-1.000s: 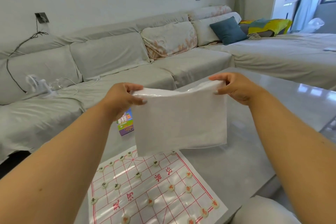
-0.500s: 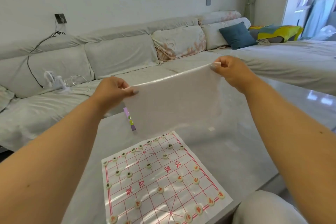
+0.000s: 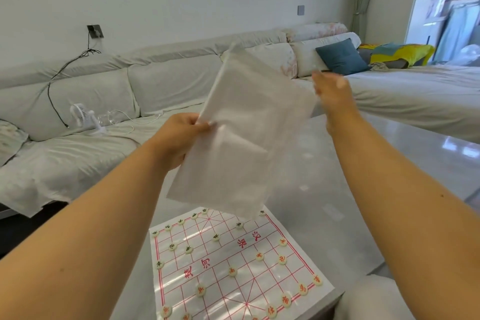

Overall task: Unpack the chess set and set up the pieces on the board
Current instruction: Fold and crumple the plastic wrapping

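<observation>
A white paper chess board (image 3: pixel 233 265) with red lines lies on the grey table. Several round cream pieces (image 3: pixel 233 271) stand on its crossings, dark-marked at the far side, red-marked at the near side. My left hand (image 3: pixel 179 135) pinches the left edge of a flat white plastic bag (image 3: pixel 249 127), which hangs tilted in the air above the board's far end. My right hand (image 3: pixel 335 96) is blurred, raised beside the bag's right edge, fingers spread, holding nothing.
The glossy grey table (image 3: pixel 350 202) stretches right and away. A long grey sofa (image 3: pixel 104 101) runs behind it, with a small white fan (image 3: pixel 84 117), a cable, and a blue cushion (image 3: pixel 341 56). A pale seat corner (image 3: pixel 374 299) shows at the bottom right.
My right hand has let go of the bag and moved off to the right. The bag has swung from level to tilted, held by my left hand alone. The view has tipped upward.
</observation>
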{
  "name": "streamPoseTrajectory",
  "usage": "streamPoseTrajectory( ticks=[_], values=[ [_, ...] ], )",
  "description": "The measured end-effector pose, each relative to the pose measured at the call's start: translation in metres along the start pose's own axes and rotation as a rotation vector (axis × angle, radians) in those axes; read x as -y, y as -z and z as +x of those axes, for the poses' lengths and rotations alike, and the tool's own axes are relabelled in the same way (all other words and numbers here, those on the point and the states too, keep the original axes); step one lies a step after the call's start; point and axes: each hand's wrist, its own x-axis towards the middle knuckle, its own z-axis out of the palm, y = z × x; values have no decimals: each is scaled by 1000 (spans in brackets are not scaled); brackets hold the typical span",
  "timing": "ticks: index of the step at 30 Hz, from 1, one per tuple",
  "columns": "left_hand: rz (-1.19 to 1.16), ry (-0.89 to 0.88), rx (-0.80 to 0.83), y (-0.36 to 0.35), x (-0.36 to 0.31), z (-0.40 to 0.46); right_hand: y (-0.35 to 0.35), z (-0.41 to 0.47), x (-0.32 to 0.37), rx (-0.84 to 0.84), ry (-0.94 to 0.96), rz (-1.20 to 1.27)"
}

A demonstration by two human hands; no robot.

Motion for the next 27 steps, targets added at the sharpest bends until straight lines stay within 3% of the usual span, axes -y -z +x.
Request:
streamPoseTrajectory(
  ticks=[1,3,5,8,14,20,23,27],
  values=[
    [-76,30,-25,3,3,0,1,-7,-14,12,-186,83],
    [-187,71,-57,7,9,0,-8,-28,-47,232,-501,233],
    [-250,96,-62,7,17,0,-24,-53,-72,490,-641,428],
    [-294,128,-76,8,28,-1,-41,-78,-76,665,-642,605],
    [-292,223,-120,13,44,-2,-48,-75,-74,475,-530,453],
    [-264,200,-225,12,53,-4,-47,-71,-69,415,-376,269],
    [-224,120,-245,14,54,-6,-44,-67,-70,506,-293,184],
    [-142,101,-105,19,52,-8,-39,-66,-63,667,-285,139]
  ],
)
